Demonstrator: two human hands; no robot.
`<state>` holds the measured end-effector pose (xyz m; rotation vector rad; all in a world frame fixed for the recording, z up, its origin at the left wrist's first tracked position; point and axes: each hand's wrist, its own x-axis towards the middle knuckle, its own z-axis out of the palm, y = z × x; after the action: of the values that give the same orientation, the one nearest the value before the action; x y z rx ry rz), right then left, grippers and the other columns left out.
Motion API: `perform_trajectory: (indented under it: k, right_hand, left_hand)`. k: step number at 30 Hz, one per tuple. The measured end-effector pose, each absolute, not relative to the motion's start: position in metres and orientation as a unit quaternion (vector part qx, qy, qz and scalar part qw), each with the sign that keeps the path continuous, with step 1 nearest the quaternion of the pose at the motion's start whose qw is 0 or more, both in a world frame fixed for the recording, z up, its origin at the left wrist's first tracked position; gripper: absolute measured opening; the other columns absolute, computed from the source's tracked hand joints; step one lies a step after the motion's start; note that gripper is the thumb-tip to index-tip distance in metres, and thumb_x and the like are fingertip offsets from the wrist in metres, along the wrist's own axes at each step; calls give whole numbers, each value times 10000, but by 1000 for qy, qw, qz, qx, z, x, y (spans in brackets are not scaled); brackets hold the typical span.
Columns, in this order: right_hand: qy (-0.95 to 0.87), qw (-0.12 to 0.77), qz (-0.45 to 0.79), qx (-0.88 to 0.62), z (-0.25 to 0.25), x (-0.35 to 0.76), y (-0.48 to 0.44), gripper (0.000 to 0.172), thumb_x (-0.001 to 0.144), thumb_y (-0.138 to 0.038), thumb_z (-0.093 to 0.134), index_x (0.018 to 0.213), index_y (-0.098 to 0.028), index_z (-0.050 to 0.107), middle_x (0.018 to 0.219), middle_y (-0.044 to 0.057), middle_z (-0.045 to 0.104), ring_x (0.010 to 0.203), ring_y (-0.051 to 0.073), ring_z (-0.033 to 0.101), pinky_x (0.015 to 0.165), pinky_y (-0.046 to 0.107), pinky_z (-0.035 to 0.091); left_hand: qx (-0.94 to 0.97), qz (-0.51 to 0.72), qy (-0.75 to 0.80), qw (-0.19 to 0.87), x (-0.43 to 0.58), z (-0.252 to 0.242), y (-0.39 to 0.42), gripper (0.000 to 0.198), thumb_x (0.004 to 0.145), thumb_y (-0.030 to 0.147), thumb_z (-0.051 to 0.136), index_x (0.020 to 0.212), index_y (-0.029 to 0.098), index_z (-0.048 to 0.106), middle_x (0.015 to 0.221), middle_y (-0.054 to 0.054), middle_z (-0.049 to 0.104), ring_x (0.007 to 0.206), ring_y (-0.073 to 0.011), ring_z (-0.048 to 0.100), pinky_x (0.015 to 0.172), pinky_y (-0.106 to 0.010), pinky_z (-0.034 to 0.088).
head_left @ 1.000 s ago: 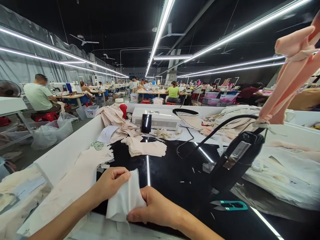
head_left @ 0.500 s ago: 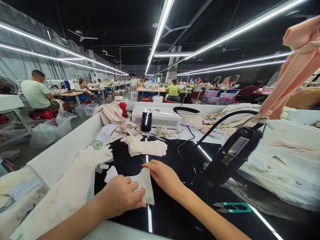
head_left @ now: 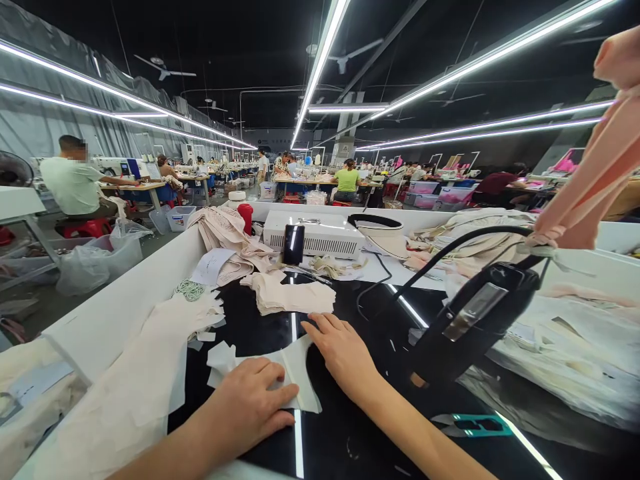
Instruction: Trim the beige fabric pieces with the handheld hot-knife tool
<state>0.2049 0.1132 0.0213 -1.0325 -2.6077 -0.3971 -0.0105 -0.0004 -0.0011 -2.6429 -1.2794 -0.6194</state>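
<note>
Head view: my left hand [head_left: 250, 407] lies flat with its fingers spread on the near edge of the white fabric piece [head_left: 300, 373], and my right hand [head_left: 345, 353] presses open on its far right corner. The piece lies flat on the black counter [head_left: 360, 433], long axis left to right. Just beyond it is a stack of beige pieces [head_left: 287, 297]. A black corded tool [head_left: 470, 320] leans at the right, with teal snips [head_left: 473, 425] near it.

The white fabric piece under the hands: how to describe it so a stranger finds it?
On the glossy black table, look near the front edge, where the left hand and right hand press down. The white fabric piece lies flat beneath them, a single sheet, unlike the beige stack behind.
</note>
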Motion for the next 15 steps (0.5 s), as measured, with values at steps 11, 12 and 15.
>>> perform_trajectory:
  k: [11, 12, 15]
  right_hand:
    - [-934, 165, -140, -285, 20, 205, 92, 442, 904, 68, 502, 1175, -206, 717, 1105, 80, 782, 966, 230, 727, 802, 362, 522]
    - [-931, 190, -148, -273, 26, 209, 86, 472, 910, 64, 485, 1220, -209, 712, 1159, 90, 779, 1025, 236, 723, 853, 373, 531]
    - [-902, 320, -194, -216, 49, 233, 65, 510, 975, -17, 490, 1367, -288, 670, 1259, 71, 776, 1139, 247, 703, 1012, 415, 509]
  left_hand:
    - [-885, -215, -413, 0, -20, -7, -1, 347, 1029, 373, 681, 1352, 250, 645, 1430, -92, 668, 1296, -288, 650, 1116, -451, 550]
    - [-884, -215, -415, -11, -21, -7, -2, 353, 1032, 368, 677, 1365, 256, 640, 1439, -90, 665, 1304, -286, 647, 1122, -448, 546]
    - [-880, -212, -422, -40, -22, -6, -5, 366, 1031, 360, 677, 1383, 266, 637, 1463, -81, 652, 1337, -292, 627, 1148, -459, 527]
